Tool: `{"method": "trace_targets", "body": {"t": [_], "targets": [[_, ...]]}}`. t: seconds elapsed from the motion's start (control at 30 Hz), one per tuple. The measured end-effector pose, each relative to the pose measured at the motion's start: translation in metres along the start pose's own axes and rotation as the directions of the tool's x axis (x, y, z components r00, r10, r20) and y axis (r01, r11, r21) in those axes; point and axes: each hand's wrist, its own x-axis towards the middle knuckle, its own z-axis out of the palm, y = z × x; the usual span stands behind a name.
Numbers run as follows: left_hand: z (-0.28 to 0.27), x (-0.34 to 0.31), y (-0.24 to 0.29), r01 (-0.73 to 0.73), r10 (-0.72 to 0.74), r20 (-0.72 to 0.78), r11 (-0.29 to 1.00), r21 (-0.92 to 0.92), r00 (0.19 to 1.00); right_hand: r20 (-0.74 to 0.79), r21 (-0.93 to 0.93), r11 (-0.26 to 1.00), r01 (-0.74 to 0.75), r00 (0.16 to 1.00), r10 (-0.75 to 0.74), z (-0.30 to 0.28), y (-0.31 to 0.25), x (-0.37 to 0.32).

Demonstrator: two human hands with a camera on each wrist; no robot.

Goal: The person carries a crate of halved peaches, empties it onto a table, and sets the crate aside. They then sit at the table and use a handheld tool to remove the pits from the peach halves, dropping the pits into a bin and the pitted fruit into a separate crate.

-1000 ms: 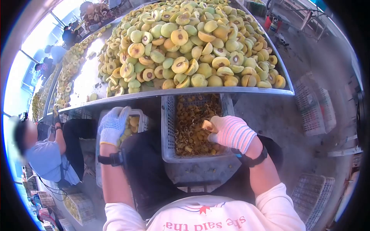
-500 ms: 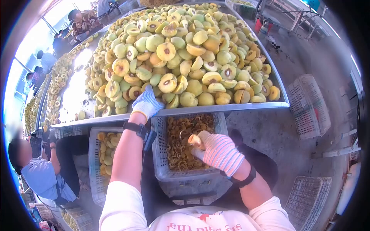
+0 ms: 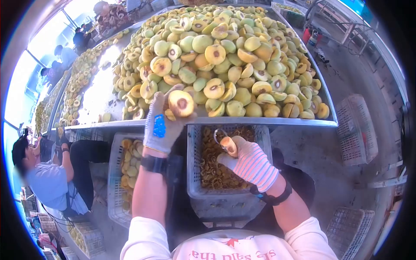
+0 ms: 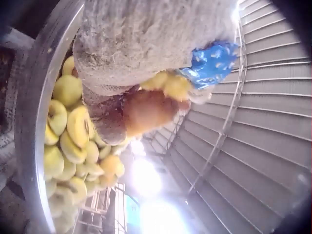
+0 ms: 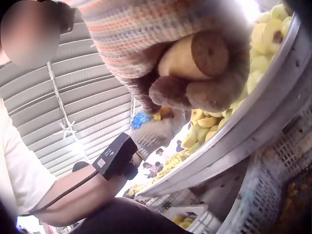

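My gloved left hand point(image 3: 162, 125) is turned palm up in front of the fruit pile. It holds a peach half point(image 3: 181, 104) with its cut face and brown centre showing; a smaller yellow piece point(image 3: 170, 115) lies beside it in the palm. In a striped glove, my right hand point(image 3: 253, 162) grips a pitting tool by its wooden handle point(image 3: 229, 146). The tool's curved metal loop point(image 3: 216, 135) points up and left. In the right wrist view the fingers wrap the handle point(image 5: 195, 58), whose round end faces the camera. Both hands are apart, the left one farther forward.
A metal-edged table point(image 3: 242, 121) bears a big heap of peach halves point(image 3: 208, 65). Below it, a crate point(image 3: 194, 173) contains dark pits and scraps; left of that, another crate point(image 3: 113, 190) holds yellow halves. Someone in a blue shirt point(image 3: 65, 182) sits at left. Crates point(image 3: 355, 130) stand at right.
My left hand went from the left crate to the heap's front edge, then turned palm up with a peach half. My right hand keeps holding the tool over the middle crate.
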Motion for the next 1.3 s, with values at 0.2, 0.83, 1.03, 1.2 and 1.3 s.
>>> {"method": "trace_targets", "body": {"t": [0.2,0.83,1.03,1.2,1.3], "targets": [[0.023,-0.017,-0.040,0.134,-0.129,0.050,0.985,-0.107,0.990,-0.048,-0.037,0.998,0.044,0.998,-0.046,0.013,-0.004,0.011],[0.023,-0.019,-0.075,0.153,-0.151,-0.040,0.987,0.053,0.988,-0.007,-0.434,0.888,-0.152,0.986,0.165,-0.007,-0.007,0.009],[0.029,-0.023,-0.074,0.244,-0.246,-0.038,0.969,-0.048,0.969,-0.064,-0.519,0.851,-0.074,0.997,0.048,0.000,0.006,0.001],[0.018,-0.023,-0.090,-0.027,0.056,-0.038,0.840,0.542,0.998,-0.071,-0.548,0.832,-0.089,0.996,0.060,0.001,0.006,-0.001],[0.024,-0.021,-0.080,0.296,-0.278,-0.114,0.936,0.189,0.954,-0.034,-0.555,0.824,-0.115,0.993,0.116,0.004,0.011,0.000]]}}
